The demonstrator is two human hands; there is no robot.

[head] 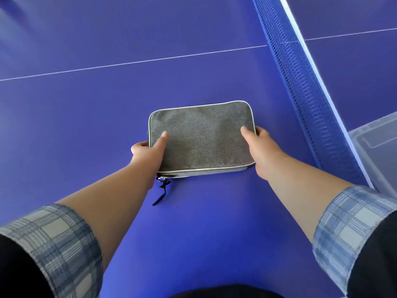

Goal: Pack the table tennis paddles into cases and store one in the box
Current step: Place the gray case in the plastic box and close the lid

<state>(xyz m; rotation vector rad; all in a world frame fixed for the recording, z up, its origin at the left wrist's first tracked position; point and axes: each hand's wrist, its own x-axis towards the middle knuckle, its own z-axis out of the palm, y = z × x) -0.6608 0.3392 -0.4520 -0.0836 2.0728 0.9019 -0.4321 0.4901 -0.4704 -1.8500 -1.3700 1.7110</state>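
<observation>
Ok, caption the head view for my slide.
Both hands, left and right, grip a grey case over the blue table, clear box nearby.

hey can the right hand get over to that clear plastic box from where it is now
Probably yes. The right hand grips the right end of the grey case, and the clear box sits to its right, past the net. The net stands between them, so the hand would likely have to lift over it.

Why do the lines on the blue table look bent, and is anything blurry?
In the head view, the wide-angle lens bows the white line and the net; the grey case is fairly sharp; the clear box at the right edge looks soft and washed out; the light is even, with a faint sheen on the table.
</observation>
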